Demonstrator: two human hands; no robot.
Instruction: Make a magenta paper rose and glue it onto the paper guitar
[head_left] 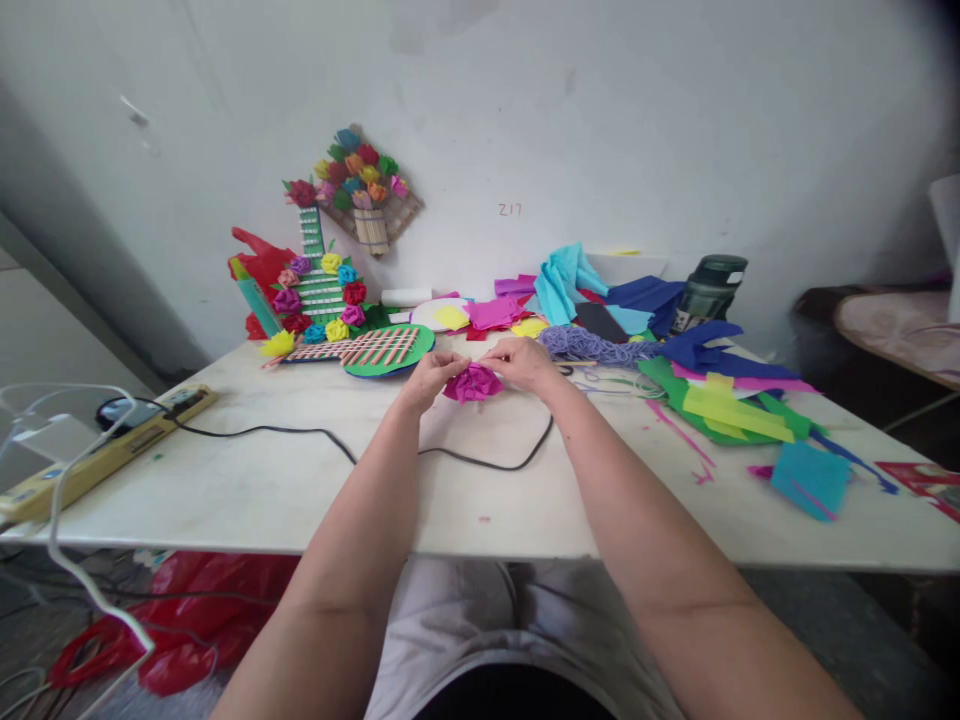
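A magenta paper flower (472, 383) is held just above the middle of the white table (480, 510). My left hand (436, 375) pinches its left side, and my right hand (519, 362) pinches at its upper right. Both hands' fingertips come close together at the top of the flower. What exactly lies between the fingertips is too small to tell. Just left of my hands lies a green oval board with woven pink sticks (382, 347). A black cord (480, 463) curves across the table under my forearms.
At the back left stand a green flower-covered piece (322, 270) and a bouquet plaque (367, 190). A power strip (112, 455) lies at the left edge. Purple yarn (592, 345), coloured paper (720, 405), a blue square (810, 480) and a dark bottle (709, 292) are on the right.
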